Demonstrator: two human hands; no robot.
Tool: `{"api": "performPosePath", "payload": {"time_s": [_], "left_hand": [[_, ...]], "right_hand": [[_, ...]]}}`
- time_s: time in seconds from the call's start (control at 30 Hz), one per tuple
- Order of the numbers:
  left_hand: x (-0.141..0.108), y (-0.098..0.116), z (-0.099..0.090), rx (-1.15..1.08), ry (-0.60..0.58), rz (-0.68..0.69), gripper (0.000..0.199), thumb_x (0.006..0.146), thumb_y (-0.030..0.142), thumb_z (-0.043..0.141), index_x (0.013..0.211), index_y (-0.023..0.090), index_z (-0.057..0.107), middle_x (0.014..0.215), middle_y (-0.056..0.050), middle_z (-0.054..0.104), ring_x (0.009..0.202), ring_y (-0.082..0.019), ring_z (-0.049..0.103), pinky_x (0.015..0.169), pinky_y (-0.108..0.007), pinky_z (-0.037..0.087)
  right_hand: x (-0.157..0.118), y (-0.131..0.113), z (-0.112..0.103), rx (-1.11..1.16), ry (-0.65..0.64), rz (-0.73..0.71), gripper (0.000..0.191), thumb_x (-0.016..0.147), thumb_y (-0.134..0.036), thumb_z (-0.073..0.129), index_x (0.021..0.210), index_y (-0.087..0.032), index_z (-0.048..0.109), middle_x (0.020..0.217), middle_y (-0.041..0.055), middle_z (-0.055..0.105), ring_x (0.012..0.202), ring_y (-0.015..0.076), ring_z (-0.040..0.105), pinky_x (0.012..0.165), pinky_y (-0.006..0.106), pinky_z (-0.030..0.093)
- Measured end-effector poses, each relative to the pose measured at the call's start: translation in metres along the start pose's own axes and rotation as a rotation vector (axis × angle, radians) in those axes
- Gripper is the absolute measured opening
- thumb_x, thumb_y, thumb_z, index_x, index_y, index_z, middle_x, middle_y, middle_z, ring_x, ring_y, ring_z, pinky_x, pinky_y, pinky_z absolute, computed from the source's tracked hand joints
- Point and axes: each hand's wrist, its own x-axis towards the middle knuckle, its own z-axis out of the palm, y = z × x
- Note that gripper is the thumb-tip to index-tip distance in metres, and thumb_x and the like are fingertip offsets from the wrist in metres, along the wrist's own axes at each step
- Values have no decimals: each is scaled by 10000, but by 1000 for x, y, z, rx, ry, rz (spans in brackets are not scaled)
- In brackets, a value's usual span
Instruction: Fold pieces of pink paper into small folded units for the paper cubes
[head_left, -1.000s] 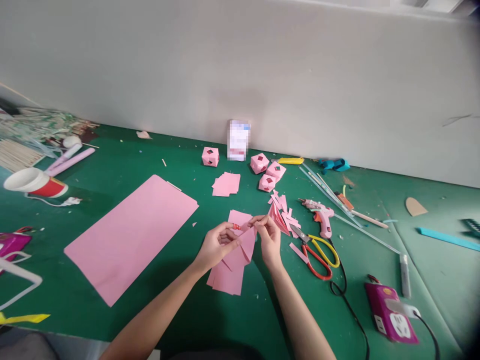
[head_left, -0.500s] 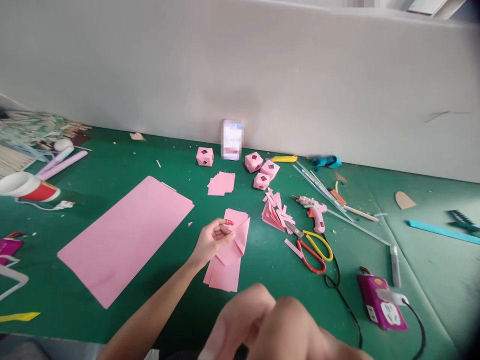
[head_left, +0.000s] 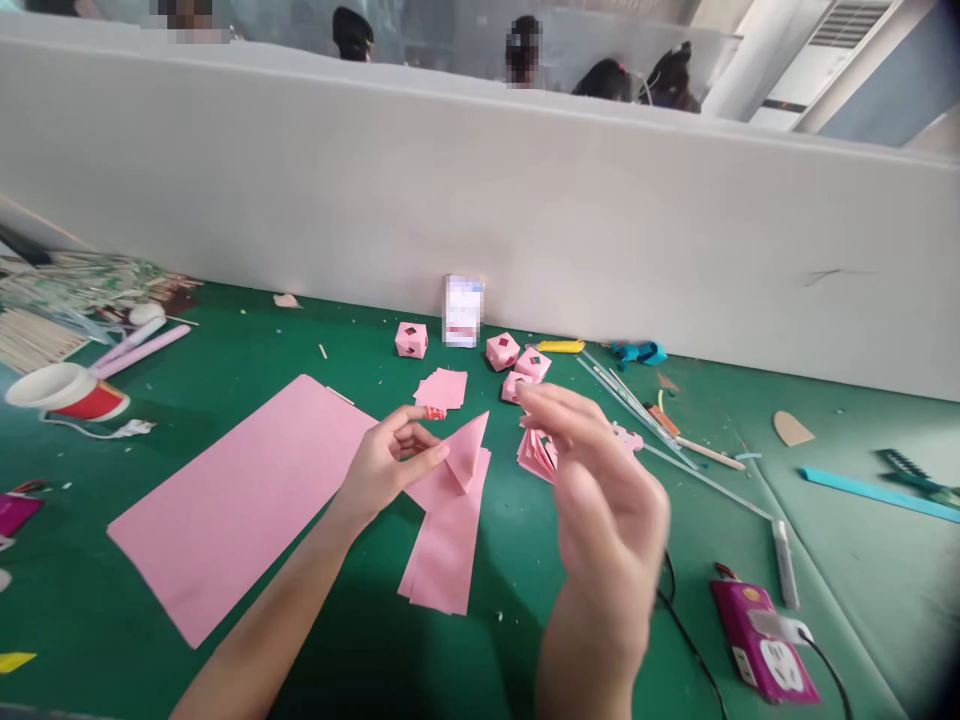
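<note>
My left hand (head_left: 394,455) pinches a folded pink paper piece (head_left: 466,455) between thumb and fingers, and a red patterned band wraps one fingertip. Beneath it lie pink paper strips (head_left: 442,560), partly overlapping. My right hand (head_left: 604,480) is raised to the right of the folded piece, touching nothing, its fingers stretched and slightly curved. It hides most of the pink glue gun (head_left: 628,438) and the scissors. Behind my hands are a small stack of pink squares (head_left: 442,389) and pink paper cubes with diamond-shaped holes (head_left: 502,351), one (head_left: 412,340) standing apart.
A large pink sheet (head_left: 247,510) covers the left of the green table. Farther left is a paper cup (head_left: 90,392). A phone (head_left: 464,312) leans on the partition. A yellow cutter (head_left: 561,347), glue sticks and a purple power box (head_left: 765,640) lie right.
The view has tilted up. My right hand has risen from the table's near edge, its fingers now extended. My left hand has moved slightly left and lifted the folded paper upright.
</note>
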Motion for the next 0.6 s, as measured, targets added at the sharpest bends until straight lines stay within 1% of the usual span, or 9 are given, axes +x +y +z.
{"api": "performPosePath", "payload": {"time_s": [0.03, 0.07, 0.13, 0.2, 0.27, 0.37, 0.43, 0.5, 0.6], "left_hand": [[1, 11, -2, 31, 3, 23, 507, 745, 383, 852, 1155, 200, 617, 801, -3, 740, 823, -210, 730, 837, -339, 559], [2, 22, -4, 46, -6, 50, 514, 750, 394, 851, 1162, 204, 610, 802, 0, 744, 828, -212, 732, 838, -339, 560], [3, 38, -5, 80, 9, 96, 521, 751, 404, 852, 1165, 213, 599, 806, 6, 748, 846, -211, 737, 844, -331, 561], [3, 48, -4, 111, 5, 111, 514, 758, 403, 848, 1167, 218, 597, 801, 10, 748, 841, -210, 740, 839, -328, 566], [3, 51, -3, 133, -2, 125, 510, 758, 402, 849, 1162, 227, 592, 790, 18, 747, 826, -207, 741, 835, -328, 570], [3, 50, -2, 185, 0, 133, 493, 771, 406, 836, 1160, 235, 587, 789, 21, 752, 832, -211, 744, 864, -345, 568], [2, 48, -3, 224, 2, 129, 469, 788, 411, 820, 1159, 235, 594, 802, 15, 760, 859, -218, 745, 895, -361, 560], [3, 47, -3, 242, 6, 134, 446, 796, 411, 810, 1149, 233, 604, 812, 7, 766, 878, -228, 745, 908, -373, 558], [4, 46, -3, 239, 20, 143, 425, 797, 402, 805, 1138, 232, 617, 818, -3, 774, 877, -240, 750, 901, -385, 566]], "right_hand": [[23, 9, 5, -2, 30, 56, 328, 945, -431, 644, 1252, -343, 721, 1340, 49, 688, 1284, 310, 598, 1040, 502, 505], [40, 17, 10, 5, 23, 97, 300, 931, -428, 671, 1204, -325, 743, 1314, 54, 705, 1237, 301, 629, 1016, 489, 519], [59, 32, 15, 34, -46, 201, 299, 906, -443, 707, 1166, -304, 754, 1252, 60, 737, 1165, 285, 666, 976, 462, 540], [62, 40, 15, 76, -120, 252, 289, 894, -445, 726, 1138, -296, 766, 1194, 56, 761, 1119, 270, 687, 953, 433, 548], [60, 44, 14, 136, -144, 266, 246, 886, -430, 740, 1080, -284, 783, 1137, 47, 777, 1066, 249, 704, 925, 394, 554], [61, 48, 14, 195, -94, 289, 171, 851, -400, 782, 939, -254, 796, 991, 33, 790, 919, 207, 714, 832, 334, 560], [65, 52, 15, 207, -68, 308, 152, 825, -383, 807, 876, -240, 791, 905, 25, 781, 847, 190, 703, 788, 313, 555], [68, 55, 16, 227, -69, 323, 150, 811, -376, 819, 850, -234, 788, 871, 23, 771, 819, 184, 694, 770, 305, 550], [71, 58, 17, 271, -88, 343, 152, 805, -372, 823, 872, -238, 796, 903, 32, 776, 842, 190, 697, 788, 310, 553]]}}
